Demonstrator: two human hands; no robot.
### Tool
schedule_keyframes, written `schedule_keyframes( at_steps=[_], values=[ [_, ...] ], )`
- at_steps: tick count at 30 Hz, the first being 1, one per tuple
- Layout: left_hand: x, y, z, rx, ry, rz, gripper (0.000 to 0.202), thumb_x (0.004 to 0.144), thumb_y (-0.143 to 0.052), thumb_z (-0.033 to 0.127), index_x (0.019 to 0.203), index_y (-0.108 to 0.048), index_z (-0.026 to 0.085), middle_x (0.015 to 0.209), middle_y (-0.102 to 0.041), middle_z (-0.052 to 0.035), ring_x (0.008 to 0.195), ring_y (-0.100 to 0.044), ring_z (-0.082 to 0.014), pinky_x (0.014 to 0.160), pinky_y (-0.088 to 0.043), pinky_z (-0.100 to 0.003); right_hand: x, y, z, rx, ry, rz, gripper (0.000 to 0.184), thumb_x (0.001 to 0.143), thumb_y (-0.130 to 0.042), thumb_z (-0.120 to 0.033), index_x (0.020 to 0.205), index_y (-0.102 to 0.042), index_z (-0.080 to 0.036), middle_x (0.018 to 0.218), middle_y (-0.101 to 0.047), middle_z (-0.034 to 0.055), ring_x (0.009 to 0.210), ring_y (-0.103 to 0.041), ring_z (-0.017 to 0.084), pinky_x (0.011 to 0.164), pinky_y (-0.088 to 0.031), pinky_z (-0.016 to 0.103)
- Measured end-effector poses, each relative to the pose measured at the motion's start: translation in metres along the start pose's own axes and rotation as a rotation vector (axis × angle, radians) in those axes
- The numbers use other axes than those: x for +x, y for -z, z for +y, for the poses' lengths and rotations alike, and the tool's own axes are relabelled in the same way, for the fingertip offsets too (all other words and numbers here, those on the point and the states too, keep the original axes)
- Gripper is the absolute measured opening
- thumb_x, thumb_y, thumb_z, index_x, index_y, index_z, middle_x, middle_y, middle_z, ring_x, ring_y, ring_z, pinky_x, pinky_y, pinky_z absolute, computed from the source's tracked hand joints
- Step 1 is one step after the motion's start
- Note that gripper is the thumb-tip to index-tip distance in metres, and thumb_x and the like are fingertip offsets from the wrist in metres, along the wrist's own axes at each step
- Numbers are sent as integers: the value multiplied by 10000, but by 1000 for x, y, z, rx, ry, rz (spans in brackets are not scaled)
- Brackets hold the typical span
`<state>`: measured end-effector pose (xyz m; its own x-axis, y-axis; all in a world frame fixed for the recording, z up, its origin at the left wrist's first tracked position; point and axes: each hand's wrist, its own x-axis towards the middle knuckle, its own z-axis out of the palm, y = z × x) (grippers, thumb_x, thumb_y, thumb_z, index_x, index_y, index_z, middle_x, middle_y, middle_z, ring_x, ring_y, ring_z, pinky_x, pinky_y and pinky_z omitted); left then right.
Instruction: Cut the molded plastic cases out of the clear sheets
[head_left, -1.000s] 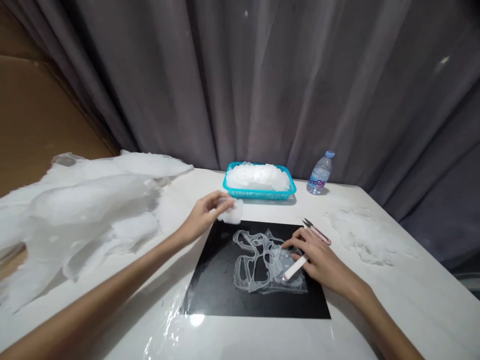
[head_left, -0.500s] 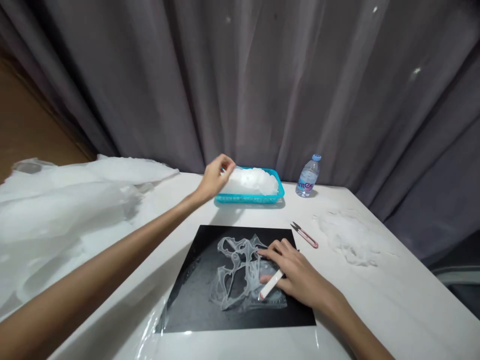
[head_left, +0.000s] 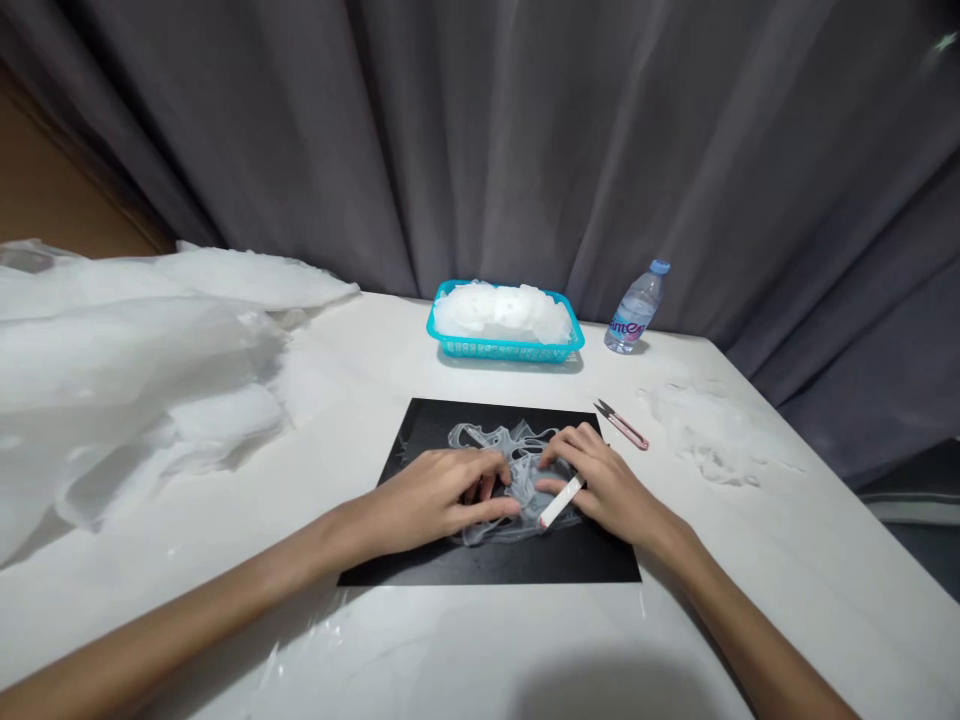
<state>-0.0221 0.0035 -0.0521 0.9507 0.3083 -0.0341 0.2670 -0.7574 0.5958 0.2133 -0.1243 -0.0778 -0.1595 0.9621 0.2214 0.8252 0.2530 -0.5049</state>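
A black mat (head_left: 450, 565) lies on the white table in front of me. On it sits a crumpled piece of thin translucent film (head_left: 517, 455) with holes cut out of it. My left hand (head_left: 439, 490) rests on the film's left side, fingers curled down onto it. My right hand (head_left: 600, 485) presses the film's right side and holds a small white stick-like tool (head_left: 561, 502) between its fingers.
A turquoise basket (head_left: 504, 348) heaped with white pieces stands behind the mat. A water bottle (head_left: 636, 308) is at the back right. Pink-handled snips (head_left: 621, 424) lie right of the mat, beside white scraps (head_left: 709, 430). A big pile of white film (head_left: 127, 360) covers the left.
My left hand carried a white piece to the basket, left it there, then came back down onto the film. My right hand stayed on the film with the tool.
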Motion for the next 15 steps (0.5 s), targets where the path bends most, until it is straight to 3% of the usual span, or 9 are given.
schedule_keyframes(
  at_steps=[3,7,9,11,13,15],
  values=[
    [1,0,1,74,-28,17,488,881,-672,694,1020,-653,227,779,-653,23,702,-636,-183,639,-385,-271,-1,-1,-3,-13,37,-59,263,1054,-557,-231,1281,-672,-295,1145,-593,68,1040,-537,237,927,-507,395],
    [5,8,-7,29,-44,-41,272,1008,-565,482,913,-639,238,701,-628,31,626,-604,-159,606,-358,-269,-2,-3,-5,-55,38,-110,466,1056,-477,-147,1455,-588,-359,1135,-566,72,1043,-543,239,951,-520,431],
    [8,20,-23,-50,-15,-95,224,1014,-524,395,889,-622,238,679,-624,26,593,-587,-157,588,-366,-264,-1,-5,-6,-50,28,-113,526,1060,-461,-153,1533,-502,-379,1151,-561,73,1063,-549,239,964,-527,440],
    [11,35,-44,-101,51,-67,206,975,-556,396,851,-595,236,675,-636,15,579,-580,-164,568,-376,-263,1,-8,-8,-40,9,-97,537,1076,-450,-198,1579,-429,-385,1174,-570,72,1076,-550,240,976,-529,439],
    [13,49,-64,-86,147,22,233,902,-641,442,815,-570,238,656,-632,12,565,-569,-169,552,-376,-265,4,-12,-11,-32,-7,-67,507,1088,-446,-247,1581,-424,-366,1189,-593,74,1072,-551,245,987,-520,439],
    [13,57,-73,-99,217,36,293,815,-734,484,851,-572,242,651,-632,12,553,-570,-177,529,-379,-268,8,-14,-14,1,-8,-39,448,1097,-435,-275,1540,-482,-321,1198,-619,81,1076,-552,252,1000,-504,441]
  ],
)
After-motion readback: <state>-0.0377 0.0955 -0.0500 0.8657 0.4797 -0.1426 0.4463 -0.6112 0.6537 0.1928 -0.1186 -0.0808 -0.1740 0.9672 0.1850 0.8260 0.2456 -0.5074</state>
